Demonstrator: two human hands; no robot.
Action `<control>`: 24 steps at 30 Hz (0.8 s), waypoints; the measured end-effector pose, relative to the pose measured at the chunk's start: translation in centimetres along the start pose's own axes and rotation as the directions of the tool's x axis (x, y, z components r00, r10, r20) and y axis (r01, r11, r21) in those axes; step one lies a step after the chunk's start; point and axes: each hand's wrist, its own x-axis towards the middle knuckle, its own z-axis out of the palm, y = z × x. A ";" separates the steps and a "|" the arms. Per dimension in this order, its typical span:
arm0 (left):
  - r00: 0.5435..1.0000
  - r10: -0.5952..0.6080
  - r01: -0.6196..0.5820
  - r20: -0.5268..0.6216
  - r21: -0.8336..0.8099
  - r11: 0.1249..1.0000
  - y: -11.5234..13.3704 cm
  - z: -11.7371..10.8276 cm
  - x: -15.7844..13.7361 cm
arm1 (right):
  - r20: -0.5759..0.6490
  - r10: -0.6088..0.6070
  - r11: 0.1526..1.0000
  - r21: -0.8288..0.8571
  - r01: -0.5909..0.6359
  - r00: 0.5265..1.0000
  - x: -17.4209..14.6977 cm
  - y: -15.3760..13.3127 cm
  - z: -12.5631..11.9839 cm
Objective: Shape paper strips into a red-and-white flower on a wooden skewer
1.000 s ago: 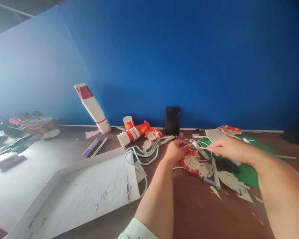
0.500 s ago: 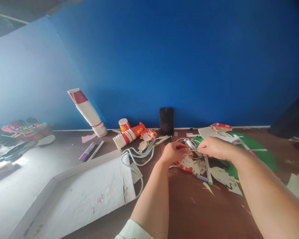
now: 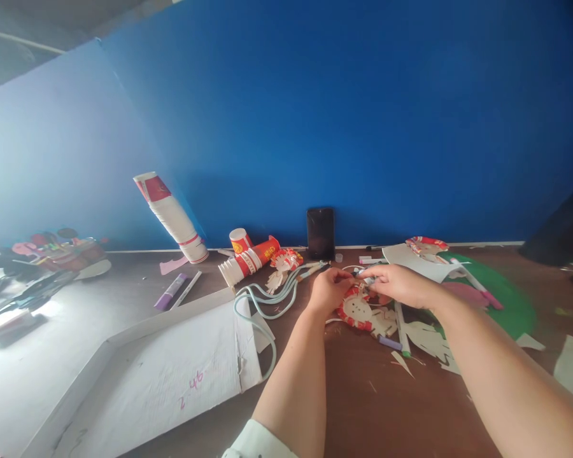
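Observation:
A cut paper cup (image 3: 356,308) with a red fringed rim and small dark dots on its white base tilts toward me at the middle right. My left hand (image 3: 331,290) is closed, its fingertips pinching the upper edge of that cup. Just right of it, my right hand (image 3: 395,286) is closed with its fingertips close to my left ones; what sits between them is too small to make out. Under and beside the cup lie white paper cutouts (image 3: 384,321), a green-tipped marker (image 3: 403,331) and a purple marker cap (image 3: 390,343).
A white box lid (image 3: 172,369) takes up the left front, with pale cables (image 3: 267,305) over its corner. Behind stand a phone (image 3: 320,233), red paper cups (image 3: 248,261) and a leaning cup stack (image 3: 174,219). A green sheet (image 3: 510,299) lies at right.
My right hand has shifted left toward my left hand. A thin pale stick seen at the right hand and over the green sheet no longer shows. The cup's dotted base is more exposed.

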 end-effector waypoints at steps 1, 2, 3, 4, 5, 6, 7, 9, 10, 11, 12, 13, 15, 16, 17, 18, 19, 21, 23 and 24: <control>1.000 0.000 0.000 0.001 -0.009 1.000 0.0 0.0 0.0 | -0.001 0.004 1.000 0.008 -0.004 1.000 0.0 -0.1 0.0; 1.000 -0.001 0.001 0.001 -0.014 1.000 0.0 0.0 0.0 | -0.007 0.011 1.000 0.011 -0.011 1.000 0.0 -0.1 0.1; 1.000 -0.003 0.003 0.002 -0.015 1.000 0.0 0.0 0.0 | -0.012 0.019 1.000 0.013 -0.019 1.000 0.1 0.0 0.1; 1.000 -0.005 0.005 0.003 -0.016 1.000 0.0 0.1 0.0 | -0.016 0.028 0.999 0.018 -0.028 0.999 0.1 0.1 0.1; 1.000 -0.008 0.008 0.007 -0.018 1.000 0.1 0.1 0.0 | -0.017 0.035 0.999 0.022 -0.034 0.999 0.2 0.2 0.1; 1.000 -0.010 0.010 0.013 -0.027 1.000 0.1 0.1 -0.1 | -0.013 0.038 0.999 0.023 -0.037 0.999 0.3 0.2 0.1; 1.000 -0.011 0.011 0.022 -0.042 0.999 0.2 0.1 -0.1 | -0.003 0.039 0.999 0.021 -0.039 0.999 0.3 0.3 0.1; 0.999 -0.002 0.006 0.049 -0.081 0.997 0.2 0.1 -0.2 | 0.016 0.043 0.999 0.007 -0.043 0.999 0.3 0.2 0.1; 0.998 0.006 0.000 0.065 -0.101 0.995 0.2 0.1 -0.2 | 0.025 0.045 0.999 -0.002 -0.045 0.999 0.2 0.2 0.1; 0.997 0.014 -0.004 0.082 -0.118 0.993 0.1 0.1 -0.1 | 0.031 0.046 0.999 -0.012 -0.045 0.998 0.2 0.1 0.1; 0.995 0.021 -0.008 0.096 -0.132 0.991 0.0 0.1 -0.1 | 0.034 0.044 0.999 -0.021 -0.044 0.998 0.1 0.0 0.1; 0.993 0.027 -0.010 0.111 -0.146 0.989 0.0 0.1 -0.1 | 0.033 0.040 0.999 -0.031 -0.039 0.999 0.1 0.0 0.1; 0.990 0.036 -0.013 0.136 -0.169 0.986 -0.2 0.3 0.0 | 0.036 0.019 0.999 -0.048 -0.018 0.999 0.1 0.0 0.1; 0.989 0.042 -0.017 0.141 -0.169 0.986 -0.3 0.3 0.1 | 0.037 0.006 0.998 -0.055 -0.004 0.999 0.1 0.0 0.1; 0.989 0.048 -0.025 0.140 -0.158 0.987 -0.3 0.4 0.1 | 0.038 -0.005 0.998 -0.061 0.007 0.999 0.2 0.1 0.1; 0.990 0.054 -0.035 0.133 -0.138 0.990 -0.3 0.4 0.2 | 0.041 -0.014 0.998 -0.065 0.016 0.999 0.2 0.1 0.1; 0.991 0.058 -0.045 0.122 -0.111 0.993 -0.3 0.4 0.2 | 0.042 -0.019 0.998 -0.067 0.022 0.999 0.2 0.2 0.1; 0.993 0.067 -0.062 0.094 -0.057 0.996 -0.1 0.4 0.1 | 0.047 -0.024 0.998 -0.064 0.027 0.999 0.2 0.2 0.1; 0.993 0.089 -0.088 0.072 -0.016 0.996 0.2 0.2 0.0 | 0.060 -0.024 0.998 -0.054 0.028 0.998 0.1 0.1 0.2; 0.993 0.105 -0.105 0.062 0.004 0.994 0.3 0.1 0.0 | 0.068 -0.025 0.998 -0.048 0.028 0.997 0.1 0.0 0.2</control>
